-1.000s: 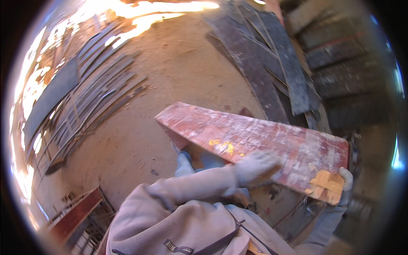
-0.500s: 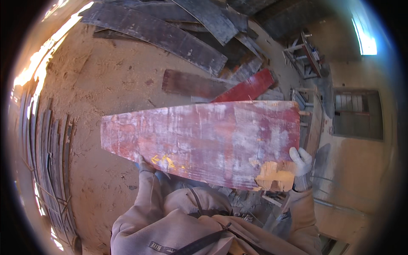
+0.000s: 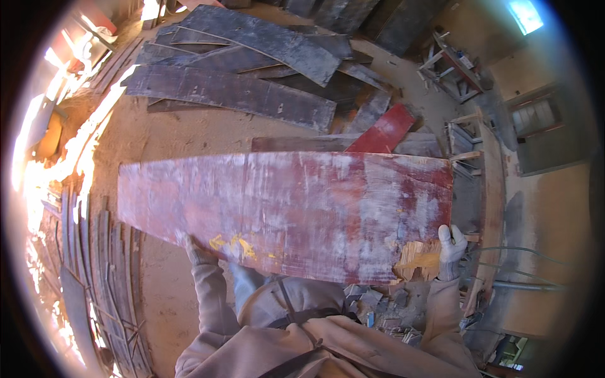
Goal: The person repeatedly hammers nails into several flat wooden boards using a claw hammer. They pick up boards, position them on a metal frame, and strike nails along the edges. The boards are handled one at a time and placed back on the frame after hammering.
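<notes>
A large worn plywood board (image 3: pixel 296 214), dark red with whitish streaks, spans the middle of the view in front of my body. Yellow marks show near its lower left, and its lower right corner is splintered to bare wood. My right hand (image 3: pixel 451 244), in a white glove, grips the board's right edge just above that broken corner. At the lower left edge, my left hand (image 3: pixel 191 247) holds the board from below; most of its fingers are hidden by the board. Behind the board a bright red plank (image 3: pixel 382 130) lies across a brownish plank (image 3: pixel 296 143).
Dark boards (image 3: pixel 233 94) lie in a loose pile beyond. Long thin strips (image 3: pixel 116 271) are stacked on the floor at left. A wooden frame bench (image 3: pixel 490 189) stands along the right, with a sawhorse (image 3: pixel 454 69) farther back. Scrap pieces (image 3: pixel 378 305) litter the ground near my body.
The view has tilted up, bringing more of the far pile into sight. The board appears larger and its left end sits farther left; both hands keep their hold.
</notes>
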A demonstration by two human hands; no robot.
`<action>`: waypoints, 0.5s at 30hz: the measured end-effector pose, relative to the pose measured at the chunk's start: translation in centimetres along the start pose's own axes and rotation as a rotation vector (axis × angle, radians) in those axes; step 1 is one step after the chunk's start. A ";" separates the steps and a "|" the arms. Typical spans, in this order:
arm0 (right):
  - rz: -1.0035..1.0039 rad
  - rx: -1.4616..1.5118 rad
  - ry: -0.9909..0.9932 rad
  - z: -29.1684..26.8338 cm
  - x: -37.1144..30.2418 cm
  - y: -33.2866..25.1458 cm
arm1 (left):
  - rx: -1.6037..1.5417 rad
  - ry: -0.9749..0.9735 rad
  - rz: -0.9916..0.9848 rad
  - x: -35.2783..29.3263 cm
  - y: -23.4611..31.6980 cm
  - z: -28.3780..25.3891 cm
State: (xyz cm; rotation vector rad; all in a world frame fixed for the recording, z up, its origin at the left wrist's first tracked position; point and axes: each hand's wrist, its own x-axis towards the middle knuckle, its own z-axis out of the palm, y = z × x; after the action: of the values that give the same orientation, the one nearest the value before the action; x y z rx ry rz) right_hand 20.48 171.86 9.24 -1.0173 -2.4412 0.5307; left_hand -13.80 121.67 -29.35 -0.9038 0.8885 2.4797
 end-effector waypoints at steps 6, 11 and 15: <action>0.684 0.789 -0.110 4.2 -2.3 2.6 | 0.210 0.196 0.332 0.9 5.4 5.3; 0.443 0.544 -0.053 1.5 -5.4 9.6 | 0.204 0.567 0.051 0.1 -1.7 7.8; 0.444 0.134 -0.285 -7.2 -7.4 17.7 | 0.661 0.643 -0.070 -1.6 -10.6 9.0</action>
State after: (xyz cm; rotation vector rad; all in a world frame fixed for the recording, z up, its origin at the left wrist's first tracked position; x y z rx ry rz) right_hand 38.98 179.25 4.54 -1.5228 -2.3704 1.0332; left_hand -11.21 135.34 -27.50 -1.4359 1.6967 1.6255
